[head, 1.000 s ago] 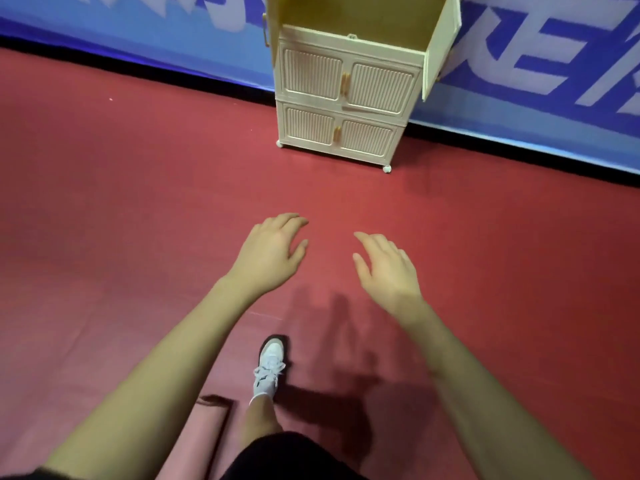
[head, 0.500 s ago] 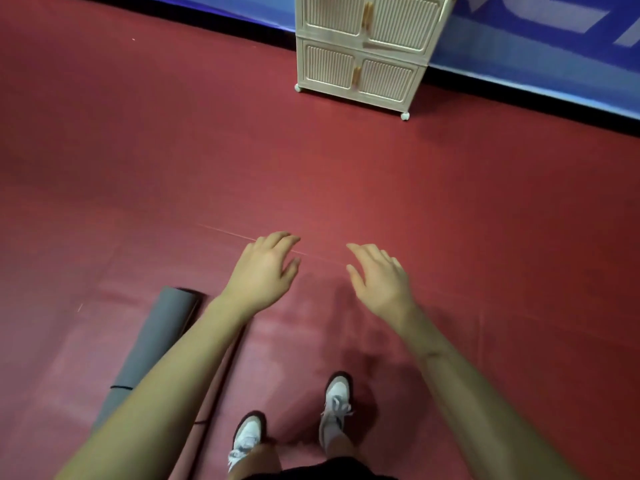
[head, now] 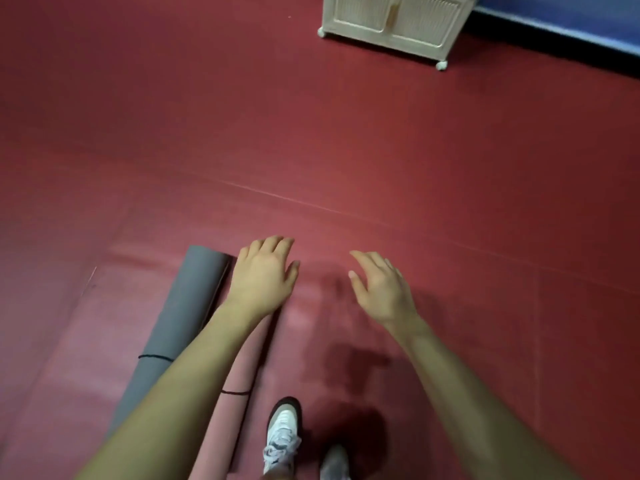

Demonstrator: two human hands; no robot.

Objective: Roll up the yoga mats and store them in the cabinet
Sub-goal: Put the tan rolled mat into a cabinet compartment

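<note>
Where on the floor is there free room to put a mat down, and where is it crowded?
Free: the red floor between the hands and the white cabinet, and right of the right hand. Crowded: lower left, where the grey rolled mat and pink rolled mat lie side by side under the left hand, beside the shoes.

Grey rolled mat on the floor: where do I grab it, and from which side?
Grip the grey rolled mat near its middle, around the black tie, probably coming down from above with the left hand. It lies flat on the floor, and the pink rolled mat sits close along its right side, so its left flank is freer.
</note>
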